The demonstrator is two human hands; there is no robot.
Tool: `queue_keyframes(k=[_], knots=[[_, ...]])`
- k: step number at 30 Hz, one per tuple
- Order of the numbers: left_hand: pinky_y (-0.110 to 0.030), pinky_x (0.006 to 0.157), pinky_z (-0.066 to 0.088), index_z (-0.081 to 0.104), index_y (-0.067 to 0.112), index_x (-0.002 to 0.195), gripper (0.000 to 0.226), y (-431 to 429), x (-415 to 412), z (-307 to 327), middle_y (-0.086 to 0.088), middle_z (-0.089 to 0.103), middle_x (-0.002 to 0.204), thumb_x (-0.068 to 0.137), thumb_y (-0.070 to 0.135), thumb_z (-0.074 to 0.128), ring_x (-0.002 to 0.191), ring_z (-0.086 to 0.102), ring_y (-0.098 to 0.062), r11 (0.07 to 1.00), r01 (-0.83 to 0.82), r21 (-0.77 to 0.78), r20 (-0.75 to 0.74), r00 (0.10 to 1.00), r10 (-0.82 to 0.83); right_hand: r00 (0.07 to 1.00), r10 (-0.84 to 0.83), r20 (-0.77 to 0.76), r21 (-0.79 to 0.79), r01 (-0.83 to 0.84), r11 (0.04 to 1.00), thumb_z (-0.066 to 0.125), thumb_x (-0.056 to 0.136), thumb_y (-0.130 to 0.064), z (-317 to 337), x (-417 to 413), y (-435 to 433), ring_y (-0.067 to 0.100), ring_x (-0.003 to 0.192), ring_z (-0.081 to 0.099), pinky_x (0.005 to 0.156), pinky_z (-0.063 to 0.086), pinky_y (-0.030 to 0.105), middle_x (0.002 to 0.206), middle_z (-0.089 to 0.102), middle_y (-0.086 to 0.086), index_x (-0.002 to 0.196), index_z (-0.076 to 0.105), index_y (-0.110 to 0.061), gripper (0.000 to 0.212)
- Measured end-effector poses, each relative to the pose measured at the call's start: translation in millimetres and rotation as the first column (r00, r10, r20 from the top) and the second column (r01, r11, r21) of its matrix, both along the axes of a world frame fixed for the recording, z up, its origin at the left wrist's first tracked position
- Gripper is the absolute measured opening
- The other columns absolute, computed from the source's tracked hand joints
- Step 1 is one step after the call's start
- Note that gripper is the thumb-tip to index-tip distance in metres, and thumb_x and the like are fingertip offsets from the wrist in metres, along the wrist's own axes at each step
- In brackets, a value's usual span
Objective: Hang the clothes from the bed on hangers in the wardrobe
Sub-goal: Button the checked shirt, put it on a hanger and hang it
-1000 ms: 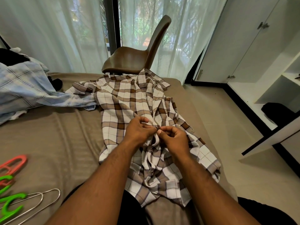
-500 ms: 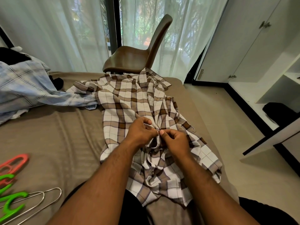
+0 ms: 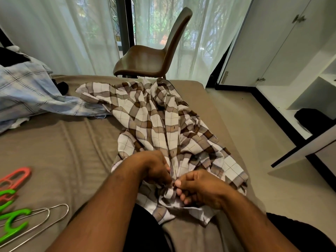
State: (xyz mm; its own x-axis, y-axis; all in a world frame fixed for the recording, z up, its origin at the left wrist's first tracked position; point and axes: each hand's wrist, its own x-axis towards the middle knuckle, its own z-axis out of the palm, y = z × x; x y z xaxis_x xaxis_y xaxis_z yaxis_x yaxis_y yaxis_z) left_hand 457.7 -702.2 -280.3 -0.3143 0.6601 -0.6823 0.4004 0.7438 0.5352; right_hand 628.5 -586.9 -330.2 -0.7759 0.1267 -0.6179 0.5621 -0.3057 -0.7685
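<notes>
Taupe bed [image 3: 54, 142] underneath it all, bearing every garment left to hang. To the right, white wardrobe [image 3: 272, 42] with a door swung open and shelf compartments in sight: one dark bundle [image 3: 309, 120] on a low shelf, too dim to name; no rail and no hanger visible inside from this angle. On the bed, spread collar-away toward the brown chair [image 3: 151, 59], brown-and-white plaid shirt [image 3: 145, 120], placket closed along most of its run, hem bunched at the near edge. Off to the left, well apart from the hands, pale blue checked shirt [image 3: 27, 91] in a heap, with something black [image 3: 11, 57] behind. Near the left edge, loose on the bedspread, wire hangers [image 3: 54, 213], green plastic hangers [image 3: 14, 222] and a coral hanger [image 3: 16, 176], all untouched. At the lower placket, left hand [image 3: 154, 168] and right hand [image 3: 198, 188] touching, fingers curled, each pinching a shirt edge; button itself hidden between the fingertips. Reads as fastening the lowest buttons before hanging, so early in the task, with nothing on a hanger yet. Next, most likely: close or leave the last button, reach left for a hanger, feed it in at the neck without straining the placket, then carry across to the wardrobe.
</notes>
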Motion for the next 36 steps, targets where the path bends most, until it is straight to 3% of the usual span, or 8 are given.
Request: queue_keyframes(k=[2,5,8,12,14,16,23,36], knots=[[-0.024,0.058,0.053,0.075,0.012,0.099,0.024,2,1,0,-0.003,0.072,0.080,0.079,0.022,0.084,0.065,0.062,-0.013,1.000,-0.020,-0.024,-0.012,1.000,0.020,1.000,-0.003,0.030,0.209,-0.004,0.978,0.070,0.093,-0.035,11,-4,-2,0.020,0.064,0.064,0.059,0.055,0.031,0.078,0.072,0.013,0.093,0.073,-0.002,0.034],[-0.029,0.071,0.057,0.074,0.012,0.100,0.023,1,-2,0,-0.006,0.077,0.094,0.081,0.022,0.082,0.075,0.068,-0.013,0.999,-0.035,-0.022,0.024,0.999,0.036,0.994,-0.106,-0.040,0.554,0.111,0.825,0.070,0.086,-0.058,24,-23,-5,0.017,0.055,0.060,0.053,0.051,0.030,0.065,0.067,0.006,0.074,0.066,-0.010,0.049],[-0.029,0.076,0.058,0.073,0.016,0.095,0.022,-1,-4,5,0.001,0.079,0.086,0.080,0.028,0.084,0.074,0.072,-0.008,0.999,-0.039,0.001,0.064,0.997,0.039,0.971,-0.198,-0.134,0.685,0.235,0.689,0.074,0.080,-0.064,23,-47,-6,0.011,0.056,0.057,0.053,0.047,0.028,0.065,0.065,-0.002,0.075,0.063,-0.017,0.048],[-0.028,0.069,0.054,0.073,0.014,0.093,0.027,-2,-10,4,0.000,0.077,0.086,0.080,0.037,0.082,0.077,0.070,-0.011,0.952,-0.228,0.203,0.010,0.973,0.231,0.962,-0.201,-0.184,0.680,0.272,0.681,0.073,0.090,-0.031,13,-63,-6,0.009,0.062,0.066,0.053,0.053,0.025,0.075,0.072,-0.001,0.088,0.071,-0.018,0.013],[-0.024,0.058,0.051,0.068,0.019,0.095,0.016,5,-13,-2,-0.001,0.073,0.088,0.088,0.030,0.077,0.075,0.067,-0.010,0.829,-0.348,0.439,-0.062,0.908,0.414,0.950,-0.234,-0.207,0.653,0.312,0.690,0.070,0.093,-0.024,6,-64,-5,0.006,0.054,0.062,0.048,0.049,0.023,0.071,0.071,0.001,0.090,0.072,-0.016,0.009],[-0.027,0.064,0.054,0.066,0.024,0.095,0.010,14,-16,-12,0.001,0.070,0.091,0.090,0.027,0.075,0.080,0.065,-0.011,0.790,-0.332,0.515,-0.164,0.866,0.471,0.937,-0.278,-0.210,0.631,0.347,0.694,0.066,0.094,-0.018,-2,-62,-4,0.004,0.045,0.055,0.046,0.044,0.022,0.068,0.070,0.001,0.091,0.073,-0.018,0.008],[-0.040,0.087,0.058,0.072,0.017,0.097,0.034,25,-23,-46,-0.004,0.071,0.101,0.072,0.033,0.087,0.097,0.066,-0.024,0.943,-0.269,0.197,-0.446,0.832,0.330,0.910,-0.342,-0.235,0.539,0.415,0.733,0.061,0.094,-0.012,-10,-60,-2,0.023,0.058,0.059,0.054,0.047,0.034,0.079,0.075,0.010,0.093,0.073,-0.026,0.018],[-0.035,0.076,0.049,0.065,0.015,0.115,0.026,21,-14,-45,-0.010,0.062,0.120,0.090,0.020,0.071,0.109,0.064,-0.029,0.940,-0.306,0.151,-0.654,0.682,0.327,0.933,-0.244,-0.266,0.606,0.359,0.710,0.073,0.092,-0.023,-16,-62,-5,0.012,0.064,0.061,0.061,0.051,0.029,0.075,0.070,0.001,0.092,0.073,-0.020,0.004]])
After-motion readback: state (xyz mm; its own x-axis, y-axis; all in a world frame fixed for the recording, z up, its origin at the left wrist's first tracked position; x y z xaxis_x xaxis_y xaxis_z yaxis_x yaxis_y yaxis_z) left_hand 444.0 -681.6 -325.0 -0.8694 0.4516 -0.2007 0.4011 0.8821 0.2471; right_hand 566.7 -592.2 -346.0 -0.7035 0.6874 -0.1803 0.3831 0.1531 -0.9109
